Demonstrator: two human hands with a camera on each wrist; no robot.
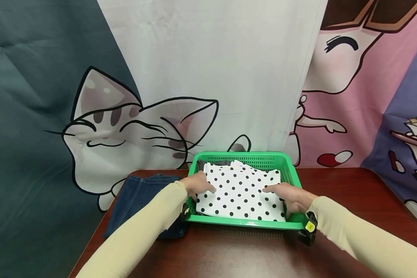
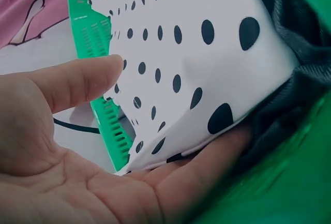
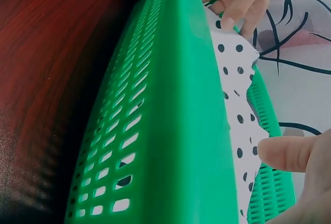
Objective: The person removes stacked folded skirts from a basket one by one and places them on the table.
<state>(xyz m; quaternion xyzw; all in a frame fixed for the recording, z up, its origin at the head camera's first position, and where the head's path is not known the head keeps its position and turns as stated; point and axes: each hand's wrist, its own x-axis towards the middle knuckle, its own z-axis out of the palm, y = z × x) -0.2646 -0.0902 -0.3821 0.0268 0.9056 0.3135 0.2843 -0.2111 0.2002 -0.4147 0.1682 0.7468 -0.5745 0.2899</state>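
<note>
A folded white cloth with black polka dots (image 1: 239, 192) lies in a green plastic basket (image 1: 236, 222). At the cloth's left edge, my left hand (image 1: 199, 184) has its fingers (image 2: 207, 175) slipped beneath the fabric. Its thumb extends over the top, well apart from the fingers. My right hand (image 1: 292, 196) is at the right edge, inside the basket's rim, with its thumb (image 3: 287, 153) stretched over the cloth. The right fingertips are hidden below. Dark grey fabric (image 2: 305, 74) shows beside and under the dotted cloth.
Folded blue denim (image 1: 139, 197) lies on the reddish-brown table (image 1: 243, 255), left of the basket and partly behind my left sleeve. A cartoon-printed curtain (image 1: 250, 77) hangs behind the table's back edge.
</note>
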